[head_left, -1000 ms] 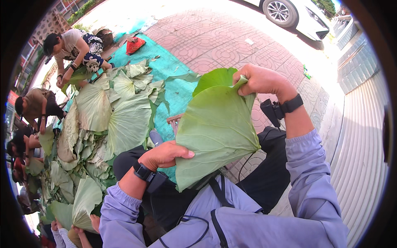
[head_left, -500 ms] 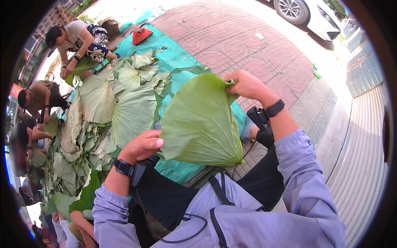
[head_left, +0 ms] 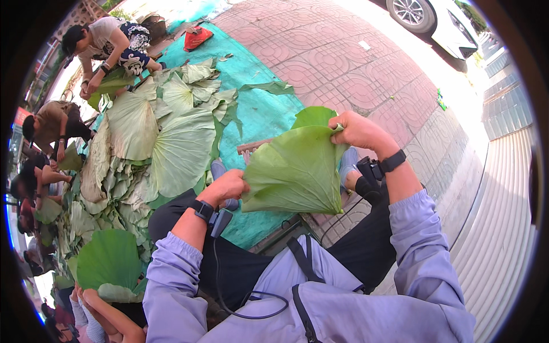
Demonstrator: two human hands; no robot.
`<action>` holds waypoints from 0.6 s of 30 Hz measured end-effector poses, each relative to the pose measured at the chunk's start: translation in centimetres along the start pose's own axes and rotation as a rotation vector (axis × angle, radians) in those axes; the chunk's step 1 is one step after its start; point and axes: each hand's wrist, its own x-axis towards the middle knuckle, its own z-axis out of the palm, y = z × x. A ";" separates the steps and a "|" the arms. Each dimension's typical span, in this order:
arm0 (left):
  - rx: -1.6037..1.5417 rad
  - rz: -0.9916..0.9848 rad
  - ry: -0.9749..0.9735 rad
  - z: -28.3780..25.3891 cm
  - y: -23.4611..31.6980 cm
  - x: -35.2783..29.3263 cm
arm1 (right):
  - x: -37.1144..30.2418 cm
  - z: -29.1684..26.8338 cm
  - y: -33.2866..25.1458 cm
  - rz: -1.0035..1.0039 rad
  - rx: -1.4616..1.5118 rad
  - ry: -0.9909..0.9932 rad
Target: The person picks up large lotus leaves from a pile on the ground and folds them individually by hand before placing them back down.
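A large green lotus leaf (head_left: 294, 171), folded over, stretches between my hands above my knees, its pointed corner hanging near my lap. My left hand (head_left: 230, 187) is closed on the leaf's left edge, with the fingers curled. The upper right edge of the leaf is pinched in my right hand (head_left: 359, 134). Behind the fold a darker green flap (head_left: 315, 116) of leaf stands up. To the left of my left hand, a broad pale leaf (head_left: 182, 151) lies on top of a heap of lotus leaves.
A teal sheet (head_left: 266, 117) covers the ground, with a brown stick-like piece (head_left: 253, 146) and a red bag (head_left: 196, 38) on it. Several people handle leaves at the left; a nearby person's arms hold up a green leaf (head_left: 108, 260). A white car (head_left: 437, 26) stands far right.
Both hands have shifted right with the leaf, which now looks more folded. My left fingers have curled over its edge. At lower left, another person's leaf has swung into fuller view.
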 end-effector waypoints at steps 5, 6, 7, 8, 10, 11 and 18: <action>0.082 -0.183 0.247 -4.5 3.1 -2.2 | -0.7 0.3 -1.3 0.028 -0.089 -0.202; 0.164 -0.173 0.250 -5.2 3.4 -2.7 | -0.5 1.0 -2.0 0.034 0.056 -0.169; 0.241 -0.174 0.251 -5.4 3.3 -2.9 | 0.1 1.4 -1.8 0.040 0.108 -0.186; 0.318 -0.174 0.250 -5.5 3.3 -2.9 | 0.8 1.7 -1.6 0.050 0.159 -0.201; 0.466 -0.199 0.267 -5.3 4.1 -3.1 | 2.1 2.2 -1.0 0.006 0.156 -0.192; 0.500 -0.210 0.272 -5.1 4.1 -2.8 | 2.3 2.4 -0.7 -0.016 0.122 -0.179; 0.034 0.155 0.400 -3.5 6.2 0.0 | 3.5 2.4 -2.5 -0.038 -0.158 -0.117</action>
